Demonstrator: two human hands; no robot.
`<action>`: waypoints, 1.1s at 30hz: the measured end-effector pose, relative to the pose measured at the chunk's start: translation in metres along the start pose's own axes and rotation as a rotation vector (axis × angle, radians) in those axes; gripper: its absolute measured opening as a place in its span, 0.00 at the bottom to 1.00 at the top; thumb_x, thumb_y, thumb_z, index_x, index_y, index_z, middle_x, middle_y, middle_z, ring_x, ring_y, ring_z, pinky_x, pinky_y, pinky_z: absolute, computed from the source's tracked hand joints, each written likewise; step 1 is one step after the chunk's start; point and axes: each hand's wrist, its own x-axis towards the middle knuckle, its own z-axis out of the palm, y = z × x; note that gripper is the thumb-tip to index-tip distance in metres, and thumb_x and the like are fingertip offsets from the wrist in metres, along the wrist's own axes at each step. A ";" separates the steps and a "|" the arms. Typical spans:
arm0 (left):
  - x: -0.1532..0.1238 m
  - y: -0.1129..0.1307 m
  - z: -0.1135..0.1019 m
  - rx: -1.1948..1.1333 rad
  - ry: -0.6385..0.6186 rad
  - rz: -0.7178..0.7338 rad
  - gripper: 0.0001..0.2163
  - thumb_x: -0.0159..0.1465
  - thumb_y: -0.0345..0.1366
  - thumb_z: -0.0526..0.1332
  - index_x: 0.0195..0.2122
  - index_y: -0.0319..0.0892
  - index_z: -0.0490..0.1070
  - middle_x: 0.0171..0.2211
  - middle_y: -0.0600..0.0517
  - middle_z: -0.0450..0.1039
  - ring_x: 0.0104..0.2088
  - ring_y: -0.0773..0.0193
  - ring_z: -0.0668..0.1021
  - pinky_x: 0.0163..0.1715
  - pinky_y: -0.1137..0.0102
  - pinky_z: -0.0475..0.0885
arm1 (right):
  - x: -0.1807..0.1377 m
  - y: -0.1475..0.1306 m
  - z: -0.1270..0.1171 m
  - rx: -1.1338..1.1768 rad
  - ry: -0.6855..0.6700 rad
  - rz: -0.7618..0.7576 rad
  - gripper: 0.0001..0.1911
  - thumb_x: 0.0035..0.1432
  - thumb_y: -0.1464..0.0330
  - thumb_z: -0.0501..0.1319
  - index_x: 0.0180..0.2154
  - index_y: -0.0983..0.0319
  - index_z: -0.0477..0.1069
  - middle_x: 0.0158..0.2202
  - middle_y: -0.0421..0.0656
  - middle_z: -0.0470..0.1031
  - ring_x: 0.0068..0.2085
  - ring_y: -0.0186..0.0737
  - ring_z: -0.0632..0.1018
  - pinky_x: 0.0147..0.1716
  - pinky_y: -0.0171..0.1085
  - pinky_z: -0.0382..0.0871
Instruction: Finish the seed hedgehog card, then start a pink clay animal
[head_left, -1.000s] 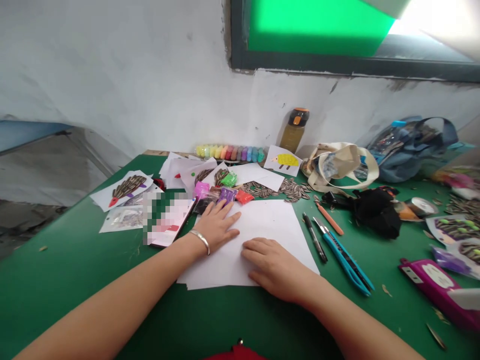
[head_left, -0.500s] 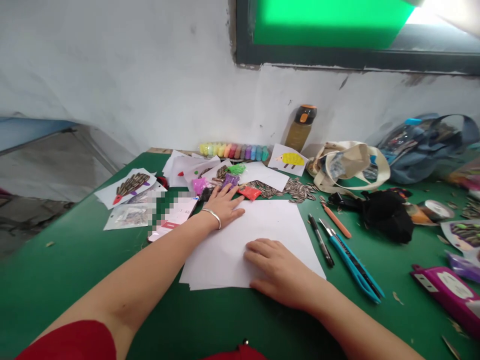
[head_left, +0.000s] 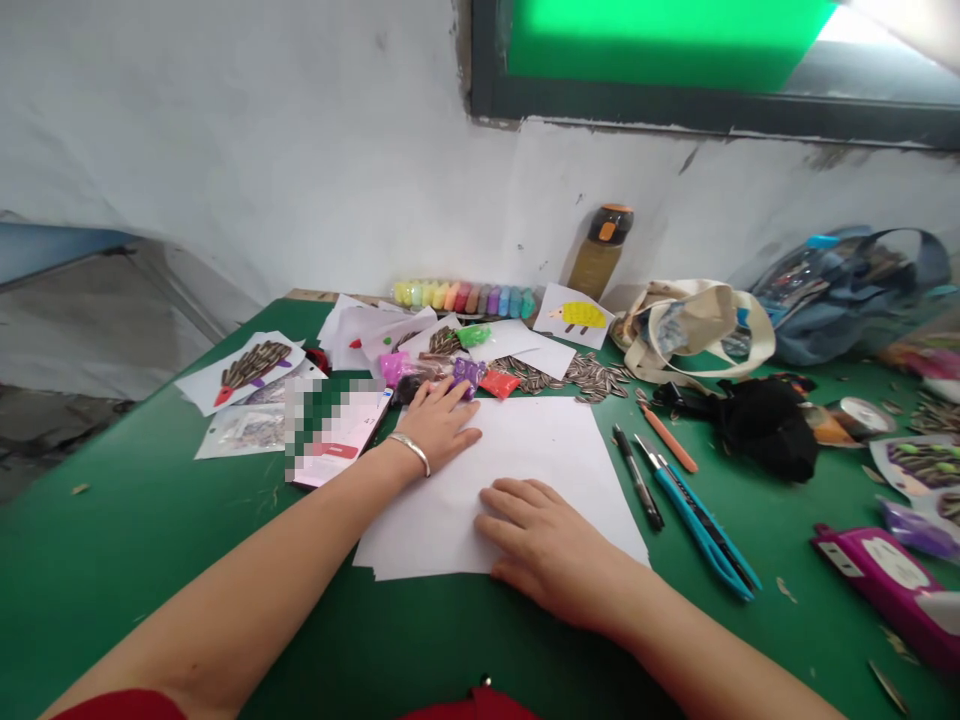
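Observation:
A stack of white paper lies on the green table in front of me. My left hand rests flat on its upper left corner, fingers spread, a silver bracelet on the wrist. Its fingertips reach the small coloured clay packets just beyond the sheet. My right hand lies palm down on the lower middle of the paper, fingers stretched out toward the left. Neither hand holds anything.
A black pen, an orange pencil and a blue utility knife lie right of the paper. Sunflower seeds, seed pictures, a clay strip, a bottle, bags and a purple case crowd the table.
My left hand slid forward to the clay packets, then drew back slightly along the paper's top left corner. The right hand stays flat on the sheet. The view shifted a little.

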 end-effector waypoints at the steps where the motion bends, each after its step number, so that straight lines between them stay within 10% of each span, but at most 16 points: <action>1: -0.002 0.000 -0.001 -0.004 0.016 0.006 0.21 0.67 0.47 0.53 0.58 0.46 0.67 0.66 0.42 0.55 0.67 0.43 0.54 0.62 0.43 0.48 | 0.000 0.001 0.000 -0.001 0.001 0.000 0.14 0.62 0.66 0.59 0.50 0.58 0.68 0.57 0.47 0.68 0.60 0.48 0.64 0.58 0.49 0.59; 24: -0.029 -0.025 0.015 -0.219 0.100 0.053 0.23 0.67 0.47 0.50 0.54 0.37 0.70 0.59 0.39 0.65 0.62 0.47 0.63 0.63 0.52 0.57 | 0.010 -0.012 -0.002 -0.174 -0.051 0.025 0.07 0.61 0.72 0.55 0.41 0.62 0.68 0.44 0.48 0.72 0.50 0.46 0.69 0.49 0.44 0.65; 33: -0.028 -0.031 0.007 -0.600 0.235 -0.241 0.23 0.66 0.51 0.47 0.46 0.43 0.76 0.51 0.50 0.76 0.52 0.57 0.75 0.54 0.68 0.68 | 0.040 -0.051 0.016 -0.256 0.016 0.028 0.09 0.61 0.70 0.55 0.44 0.64 0.67 0.44 0.49 0.70 0.44 0.48 0.68 0.41 0.46 0.65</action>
